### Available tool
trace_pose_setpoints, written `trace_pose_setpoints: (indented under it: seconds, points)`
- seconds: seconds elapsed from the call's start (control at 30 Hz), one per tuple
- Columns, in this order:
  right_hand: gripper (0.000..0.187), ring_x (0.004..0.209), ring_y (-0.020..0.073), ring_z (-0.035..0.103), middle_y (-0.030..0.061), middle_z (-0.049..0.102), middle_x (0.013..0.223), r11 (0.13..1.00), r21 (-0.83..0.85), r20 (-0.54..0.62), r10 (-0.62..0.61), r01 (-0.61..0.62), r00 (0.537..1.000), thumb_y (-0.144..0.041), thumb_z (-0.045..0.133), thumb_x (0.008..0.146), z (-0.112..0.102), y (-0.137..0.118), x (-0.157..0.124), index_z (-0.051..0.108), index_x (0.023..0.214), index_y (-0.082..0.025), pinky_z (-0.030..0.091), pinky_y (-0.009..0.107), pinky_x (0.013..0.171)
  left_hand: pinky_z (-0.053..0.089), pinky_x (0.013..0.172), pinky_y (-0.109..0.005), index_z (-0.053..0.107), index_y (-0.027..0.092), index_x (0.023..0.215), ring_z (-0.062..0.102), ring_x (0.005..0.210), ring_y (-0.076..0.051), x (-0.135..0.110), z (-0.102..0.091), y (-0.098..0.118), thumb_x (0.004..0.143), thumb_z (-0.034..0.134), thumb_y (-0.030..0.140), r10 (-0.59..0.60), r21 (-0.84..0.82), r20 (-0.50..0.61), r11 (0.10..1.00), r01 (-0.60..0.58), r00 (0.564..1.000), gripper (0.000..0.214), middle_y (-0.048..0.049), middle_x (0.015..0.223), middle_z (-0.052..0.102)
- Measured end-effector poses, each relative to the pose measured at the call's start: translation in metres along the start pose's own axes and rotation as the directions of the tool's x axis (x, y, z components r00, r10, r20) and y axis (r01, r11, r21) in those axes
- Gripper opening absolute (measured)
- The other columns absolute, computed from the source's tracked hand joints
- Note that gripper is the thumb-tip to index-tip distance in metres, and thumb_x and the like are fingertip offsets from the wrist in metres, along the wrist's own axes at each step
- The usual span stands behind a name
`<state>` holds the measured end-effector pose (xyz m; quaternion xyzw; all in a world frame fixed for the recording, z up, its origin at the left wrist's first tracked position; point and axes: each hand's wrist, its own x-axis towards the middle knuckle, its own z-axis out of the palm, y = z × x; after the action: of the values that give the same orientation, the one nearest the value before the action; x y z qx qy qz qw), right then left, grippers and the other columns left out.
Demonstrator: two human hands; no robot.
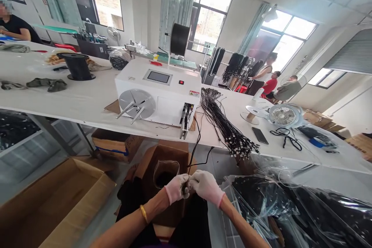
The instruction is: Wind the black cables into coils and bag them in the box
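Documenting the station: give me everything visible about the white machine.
The white machine is a boxy housing, likely painted metal, upright on the white table, with brown cardboard showing at its base. On top are a dark, grey-framed screen and a red button; a warning label sits near the right edge. Front left carries a grey disc with protruding prongs; front right, a metal mechanism sticks out. Neither the left hand nor right hand touches it.

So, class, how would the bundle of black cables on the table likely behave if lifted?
The bundle's black cables would probably sag, being thin and curved. Some might trail, since a few splay outward. Their connector ends could snag, being crowded together.
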<state>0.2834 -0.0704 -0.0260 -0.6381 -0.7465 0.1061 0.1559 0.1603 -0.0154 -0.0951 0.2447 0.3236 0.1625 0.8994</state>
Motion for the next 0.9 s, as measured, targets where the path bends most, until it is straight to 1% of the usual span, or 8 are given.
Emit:
trace_pose_setpoints:
  seconds: [0.17,0.27,0.37,0.47,0.5,0.67,0.77,0.9]
  points:
    - [0.024,0.088,0.0159,0.061,0.0008,0.072,0.090,0.918,0.185,-0.019,-0.353,0.350,0.936,-0.027,0.049,0.089,-0.035,-0.011,0.027,0.074,0.090,-0.026,0.043,0.030,0.087,0.022,0.040,-0.021,0.061,0.016,0.089,0.024,0.038,-0.006,-0.056,-0.005,-0.007,0.084,0.053,0.045,0.051,0.094,0.336,0.992,-0.087,0.941,0.030,0.0064,0.046,0.034]
    - [0.040,0.073,0.0139,0.060,0.0011,0.069,0.076,0.871,0.372,-0.034,-0.332,0.321,0.943,-0.037,0.039,0.095,-0.021,-0.013,0.034,0.073,0.082,-0.021,0.046,0.027,0.075,0.023,0.039,-0.020,0.064,0.013,0.102,0.019,0.036,-0.004,-0.098,-0.004,0.014,0.083,0.058,0.040,0.138,0.040,0.436,0.984,-0.172,0.889,0.033,0.0091,0.042,0.026]
    - [0.045,0.065,0.0133,0.057,0.0023,0.065,0.070,0.889,0.416,-0.076,-0.174,0.190,0.982,-0.042,0.037,0.095,0.007,-0.018,0.020,0.070,0.078,-0.017,0.044,0.024,0.062,0.038,0.047,-0.021,0.063,0.016,0.110,0.039,0.042,-0.006,-0.131,-0.022,0.054,0.086,0.057,0.036,0.496,-0.143,0.179,0.867,-0.476,0.850,0.033,0.0058,0.048,0.041]
    - [0.034,0.057,0.0114,0.052,-0.0009,0.062,0.062,0.916,0.354,0.047,-0.216,0.186,0.975,-0.042,0.054,0.087,0.016,-0.034,0.004,0.068,0.066,-0.019,0.040,0.022,0.055,0.050,0.077,-0.028,0.058,0.022,0.120,0.064,0.080,-0.013,-0.140,-0.050,0.082,0.081,0.065,0.031,0.712,-0.137,-0.157,0.670,-0.729,0.684,0.040,-0.0021,0.087,0.067]
    - [0.032,0.055,0.0107,0.051,-0.0020,0.061,0.060,0.913,0.357,0.092,-0.245,0.198,0.965,-0.040,0.058,0.085,0.012,-0.041,0.002,0.067,0.062,-0.020,0.039,0.021,0.054,0.050,0.084,-0.030,0.057,0.023,0.122,0.064,0.092,-0.016,-0.139,-0.056,0.083,0.080,0.067,0.031,0.715,-0.105,-0.193,0.665,-0.739,0.672,0.044,-0.0042,0.098,0.068]
    - [0.023,0.074,0.0135,0.060,-0.0002,0.068,0.080,0.813,0.571,-0.036,-0.113,0.113,0.993,-0.034,0.055,0.087,-0.015,-0.063,0.017,0.072,0.081,-0.021,0.045,0.023,0.069,0.049,0.087,-0.040,0.065,0.017,0.113,0.063,0.103,-0.031,-0.130,-0.047,0.036,0.068,0.076,0.037,0.382,0.137,0.148,0.906,-0.401,0.912,0.050,-0.0122,0.089,0.071]
    - [0.026,0.066,0.0129,0.057,-0.0002,0.065,0.072,0.709,0.705,0.059,-0.022,-0.026,0.998,-0.038,0.057,0.084,0.000,-0.063,0.016,0.070,0.075,-0.019,0.045,0.023,0.060,0.048,0.088,-0.043,0.065,0.016,0.114,0.064,0.102,-0.032,-0.142,-0.034,0.032,0.074,0.069,0.046,0.447,0.134,0.157,0.874,-0.468,0.880,0.050,-0.0101,0.073,0.069]
    - [0.028,0.051,0.0088,0.045,-0.0043,0.054,0.054,0.738,0.667,0.324,-0.164,-0.102,0.932,-0.040,0.067,0.075,0.013,-0.057,0.004,0.066,0.061,-0.017,0.036,0.020,0.047,0.042,0.098,-0.040,0.062,0.018,0.119,0.059,0.113,-0.027,-0.147,-0.035,0.055,0.080,0.064,0.046,0.605,0.149,0.042,0.783,-0.604,0.795,0.048,-0.0080,0.083,0.070]
